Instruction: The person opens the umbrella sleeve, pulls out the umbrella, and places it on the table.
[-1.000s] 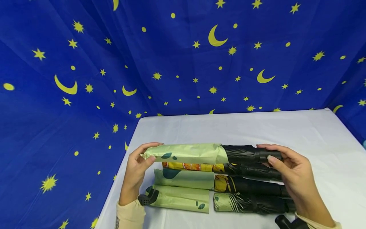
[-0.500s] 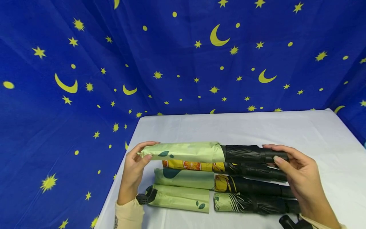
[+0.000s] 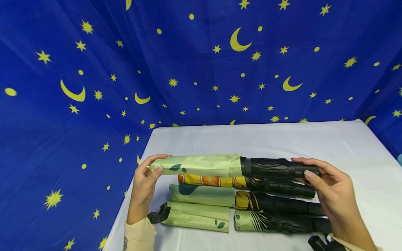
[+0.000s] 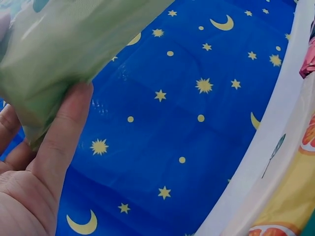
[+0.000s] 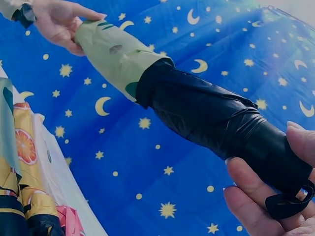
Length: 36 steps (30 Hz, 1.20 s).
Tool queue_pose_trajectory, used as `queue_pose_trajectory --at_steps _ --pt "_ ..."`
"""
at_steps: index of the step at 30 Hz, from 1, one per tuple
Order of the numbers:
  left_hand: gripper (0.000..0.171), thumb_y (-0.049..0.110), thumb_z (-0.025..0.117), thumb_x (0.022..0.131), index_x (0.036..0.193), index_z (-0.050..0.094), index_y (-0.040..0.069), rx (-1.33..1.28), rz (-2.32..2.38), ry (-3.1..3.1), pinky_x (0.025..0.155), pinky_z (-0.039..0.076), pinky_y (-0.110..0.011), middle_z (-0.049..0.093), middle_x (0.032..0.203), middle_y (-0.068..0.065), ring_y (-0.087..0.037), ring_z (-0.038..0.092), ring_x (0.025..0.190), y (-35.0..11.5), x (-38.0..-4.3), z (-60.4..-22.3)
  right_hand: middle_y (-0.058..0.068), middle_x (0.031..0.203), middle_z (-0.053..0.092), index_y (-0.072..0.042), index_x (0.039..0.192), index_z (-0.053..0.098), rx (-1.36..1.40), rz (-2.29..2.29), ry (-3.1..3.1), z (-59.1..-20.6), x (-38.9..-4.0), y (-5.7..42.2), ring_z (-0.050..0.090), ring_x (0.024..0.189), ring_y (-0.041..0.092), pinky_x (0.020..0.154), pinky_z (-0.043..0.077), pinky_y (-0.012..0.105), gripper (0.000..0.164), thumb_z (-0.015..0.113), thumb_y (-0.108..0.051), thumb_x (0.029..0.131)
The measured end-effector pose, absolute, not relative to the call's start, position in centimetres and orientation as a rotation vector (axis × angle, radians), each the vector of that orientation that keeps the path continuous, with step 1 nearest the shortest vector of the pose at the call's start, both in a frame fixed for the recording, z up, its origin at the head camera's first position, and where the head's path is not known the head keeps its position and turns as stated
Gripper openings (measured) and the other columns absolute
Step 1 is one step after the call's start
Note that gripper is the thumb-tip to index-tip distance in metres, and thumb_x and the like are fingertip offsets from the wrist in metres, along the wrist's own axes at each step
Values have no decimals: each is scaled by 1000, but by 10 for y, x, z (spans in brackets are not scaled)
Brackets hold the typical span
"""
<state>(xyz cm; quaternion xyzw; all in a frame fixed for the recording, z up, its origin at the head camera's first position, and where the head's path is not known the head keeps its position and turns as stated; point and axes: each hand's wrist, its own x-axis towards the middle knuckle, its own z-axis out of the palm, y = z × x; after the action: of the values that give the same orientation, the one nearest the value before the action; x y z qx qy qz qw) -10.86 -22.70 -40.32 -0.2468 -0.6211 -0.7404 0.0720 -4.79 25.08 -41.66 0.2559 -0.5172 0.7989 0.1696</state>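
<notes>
A folded black umbrella (image 3: 267, 167) is held level above the table, its left part inside a light green sleeve (image 3: 201, 164) with dark leaf prints. My left hand (image 3: 145, 179) pinches the sleeve's left end between thumb and fingers; the left wrist view shows the fabric (image 4: 54, 64) bunched there. At the other end my right hand (image 3: 333, 188) grips the umbrella's black handle (image 5: 270, 157), where a wrist strap (image 5: 288, 202) hangs in the right wrist view. How far the umbrella reaches inside the sleeve is hidden.
Below lie an umbrella beside an orange-print yellow sleeve (image 3: 204, 180), and two more folded umbrellas (image 3: 282, 204) right of two green sleeves (image 3: 201, 196). Something pink (image 5: 71, 219) lies behind them. White cloth (image 3: 267, 139) covers the table; a star-patterned blue curtain (image 3: 201, 69) surrounds it.
My hands have moved apart, the left one leftward with the sleeve and the right one rightward with the handle. A longer stretch of black umbrella shows outside the sleeve.
</notes>
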Motion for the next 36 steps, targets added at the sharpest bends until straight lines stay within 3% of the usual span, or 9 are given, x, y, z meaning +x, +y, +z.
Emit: queue_pose_trajectory --at_steps 12,36 --pt "30 0 55 101 128 61 -9 -597 -2247 -1862 87 56 -30 68 124 -15 -21 65 106 -233 -110 -405 37 130 59 33 130 40 722 2310 -1426 -419 -47 256 65 117 38 85 59 37 36 36 31 94" --pt "29 -4 53 100 126 60 -14 -559 -2222 -1813 83 57 -28 70 119 -15 -19 67 102 -244 -116 -410 36 127 61 32 130 42 635 2340 -1398 -420 -45 265 65 117 39 85 58 41 37 34 31 94"
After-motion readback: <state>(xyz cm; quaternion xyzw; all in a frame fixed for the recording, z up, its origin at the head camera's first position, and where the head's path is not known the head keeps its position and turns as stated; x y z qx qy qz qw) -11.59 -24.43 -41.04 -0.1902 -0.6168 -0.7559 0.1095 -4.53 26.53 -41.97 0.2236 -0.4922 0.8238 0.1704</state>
